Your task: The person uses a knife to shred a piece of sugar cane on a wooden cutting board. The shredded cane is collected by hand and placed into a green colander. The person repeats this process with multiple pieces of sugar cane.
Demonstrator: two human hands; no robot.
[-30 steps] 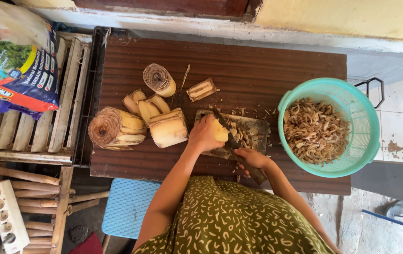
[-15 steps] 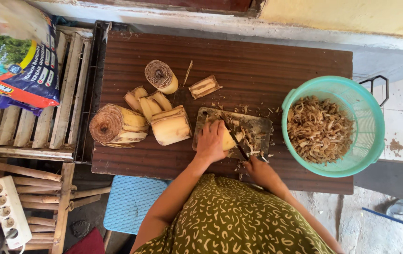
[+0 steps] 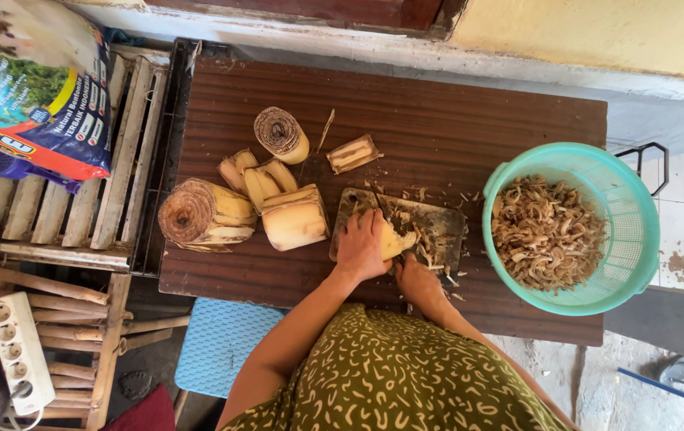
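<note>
Head view: left hand (image 3: 362,246) presses down on a pale yellow stem piece (image 3: 397,240), fingers closed over it to pin it flat on the dark cutting board (image 3: 441,229). Right hand (image 3: 415,282), at the board's near edge, is wrapped round a knife handle; the knife (image 3: 379,206) runs across the piece. Uncut stem sections (image 3: 234,209) lie left of the board, within reach. Right of the board, a teal basket (image 3: 639,209) holds brownish sliced shreds (image 3: 545,231), heaped roughly half full
</note>
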